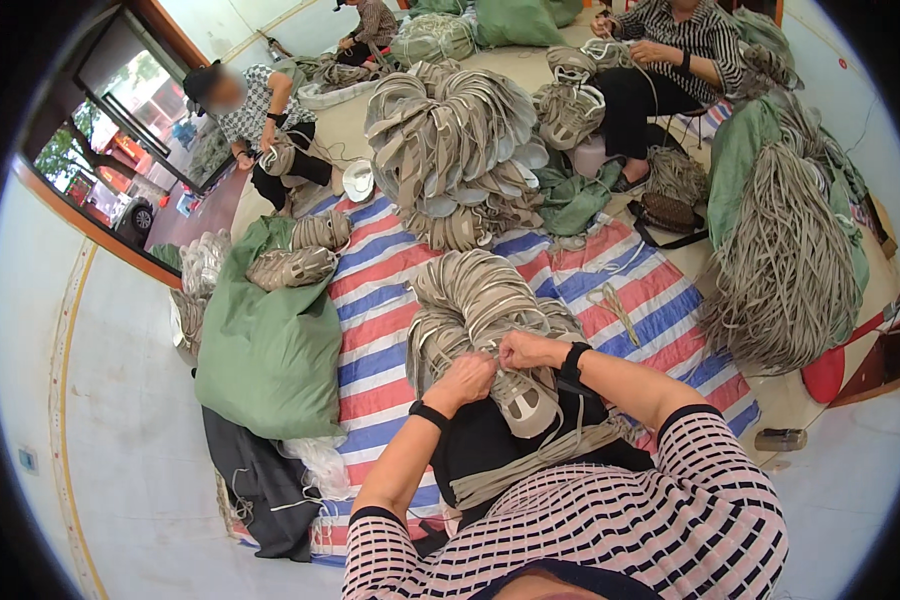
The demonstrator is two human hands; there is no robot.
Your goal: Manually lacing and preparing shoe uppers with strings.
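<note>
A beige and grey shoe upper (526, 403) lies in my lap, its pale toe pointing toward me. My left hand (469, 379) is closed in a pinch at the upper's far end. Close beside it, my right hand (527, 350) is pinched on a shoelace too; the strand between the fingertips is barely visible. A bundle of loose beige shoelaces (535, 467) stretches across my black-covered lap. Just beyond my hands, a curved stack of similar uppers (480, 290) rests on the striped sheet. Both my wrists wear black bands.
A red, white and blue striped sheet (375, 345) covers the floor. A full green sack (270, 335) stands left. Farther off is a large heap of uppers (455, 140). Many laces (785, 260) hang at right. Several people sit working beyond, one holding an upper (278, 155).
</note>
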